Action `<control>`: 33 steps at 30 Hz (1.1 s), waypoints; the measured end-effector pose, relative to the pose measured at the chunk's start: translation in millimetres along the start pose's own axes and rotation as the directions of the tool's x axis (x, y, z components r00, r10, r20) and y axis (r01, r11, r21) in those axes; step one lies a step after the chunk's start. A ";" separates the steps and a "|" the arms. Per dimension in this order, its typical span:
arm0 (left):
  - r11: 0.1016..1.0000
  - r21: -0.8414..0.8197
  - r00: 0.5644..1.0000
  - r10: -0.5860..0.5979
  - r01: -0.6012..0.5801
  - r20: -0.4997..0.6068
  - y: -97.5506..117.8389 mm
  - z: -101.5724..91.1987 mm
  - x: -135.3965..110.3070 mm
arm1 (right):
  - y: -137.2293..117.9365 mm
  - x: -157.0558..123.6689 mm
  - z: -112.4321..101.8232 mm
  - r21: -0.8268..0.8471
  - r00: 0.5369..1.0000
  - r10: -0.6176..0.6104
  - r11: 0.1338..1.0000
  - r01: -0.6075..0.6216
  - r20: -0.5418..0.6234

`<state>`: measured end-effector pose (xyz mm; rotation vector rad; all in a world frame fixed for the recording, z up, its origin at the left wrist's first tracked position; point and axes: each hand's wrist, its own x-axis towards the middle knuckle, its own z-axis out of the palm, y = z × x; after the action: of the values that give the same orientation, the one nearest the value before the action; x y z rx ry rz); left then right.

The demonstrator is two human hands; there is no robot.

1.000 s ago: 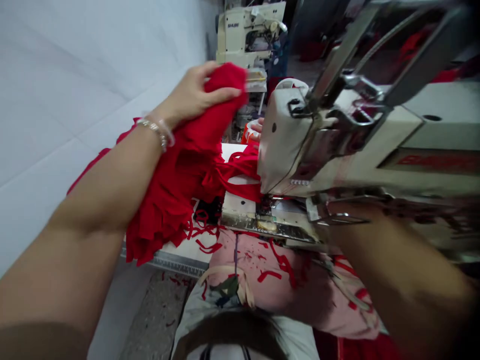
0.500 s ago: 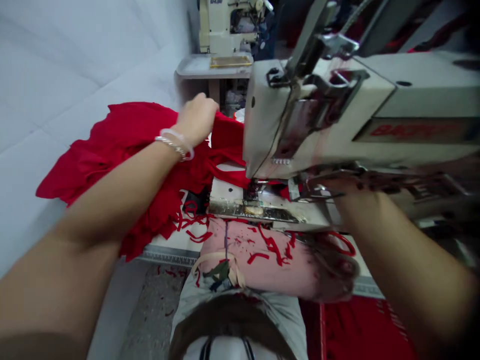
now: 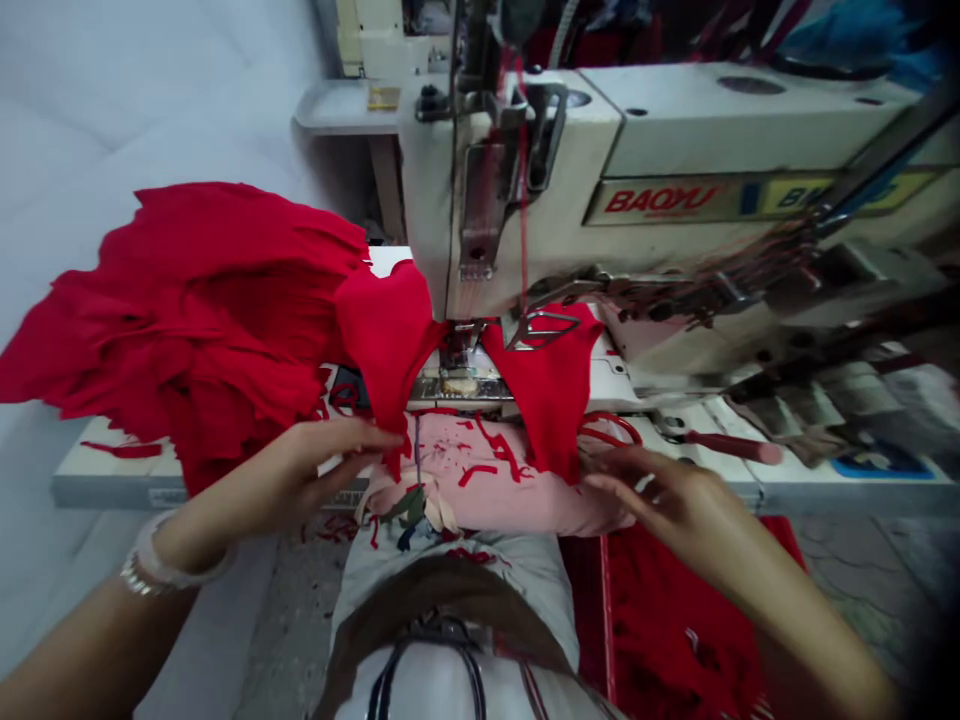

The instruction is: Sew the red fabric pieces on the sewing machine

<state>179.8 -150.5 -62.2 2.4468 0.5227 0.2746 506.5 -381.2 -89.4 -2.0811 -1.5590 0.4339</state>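
Red fabric [image 3: 547,385] lies on the sewing machine [image 3: 517,190] bed, with panels on both sides of the presser foot [image 3: 461,345]. Whether the two panels are one piece cannot be told. My left hand [image 3: 319,465], wearing a bracelet, pinches the near end of the left panel [image 3: 390,330]. My right hand [image 3: 664,490] has its thumb and fingertips closed at the near corner of the right panel. A large heap of red cut pieces [image 3: 202,300] lies just beyond my left hand.
A pink padded cloth roll [image 3: 495,490] with red scraps runs along the table's front edge. Right of it are red-handled scissors [image 3: 611,428] and a red-handled tool [image 3: 731,445]. Red fabric [image 3: 675,620] fills a space below right. Another machine [image 3: 382,40] stands behind.
My left hand has come down and toward me from the far side of the heap to the left panel. My right hand has come out from behind the machine head to the right panel.
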 end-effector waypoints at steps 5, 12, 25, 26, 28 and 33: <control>0.891 0.382 0.939 0.315 -0.243 -0.136 -17.1 -3.8 21.8 | -35.6 30.8 35.8 -0.393 0.872 -0.339 0.900 0.191 -0.352; 0.861 -0.504 0.866 -0.301 0.067 -0.399 -3.3 -14.3 37.1 | -92.0 50.2 98.9 -0.103 0.846 -0.425 0.904 0.415 -0.322; 0.353 -0.935 0.881 -0.447 0.015 -0.154 -49.4 -7.8 181.9 | -122.2 39.8 121.2 -0.318 0.577 -0.806 0.585 0.746 -0.130; 0.376 -0.927 0.889 -0.425 0.003 -0.170 -47.7 -11.7 183.2 | -119.4 41.3 119.8 -0.332 0.601 -0.799 0.571 0.751 -0.014; 0.420 -0.907 0.893 -0.393 -0.038 -0.219 -40.5 -24.8 178.2 | -111.7 47.0 114.8 -0.311 0.636 -0.769 0.591 0.744 0.060; 0.475 -0.857 0.801 -0.425 -0.200 -0.422 -18.2 -72.4 133.5 | -80.3 57.3 84.7 -0.523 0.799 -0.482 0.813 0.256 -0.358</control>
<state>271.8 -41.7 -6.7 1.2203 0.5991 1.0097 414.5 -291.9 -111.4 -1.8890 -1.8080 -0.6150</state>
